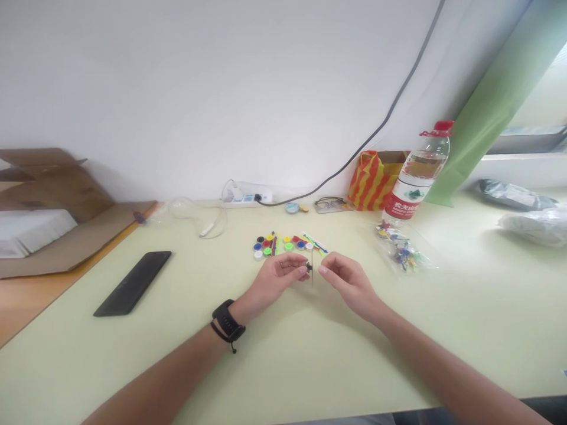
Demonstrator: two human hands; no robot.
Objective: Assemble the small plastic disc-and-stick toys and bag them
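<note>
Far left, box (97, 200) with a white stack (35, 230) in it, then black slab (133, 283) flat on table (283, 366). Left wrist wears a watch (228, 320); left hand (281, 276) pinches a small black piece (309, 268) between thumb and fingers, grip narrow. Coloured discs (289, 247) and sticks (316, 243) lie just beyond the hands. Black piece sits at the left fingertips, right end of that hand, facing the right hand. Thin piece (312, 278) stands at its right side, touching or nearly; long axis runs up-down in view, across the line between the hands. Rod or disc edge-on, can't tell. Left hand nearer, right hand (349, 278) just to the right of it, apart by a small gap. Right thumb and forefinger bent, tips close; nothing visible between them, can't tell if they pinch anything. Further right: striped bag (370, 183), parts bag (405, 254) lying near the bottle (414, 183), then plastic packs (534, 225).
</note>
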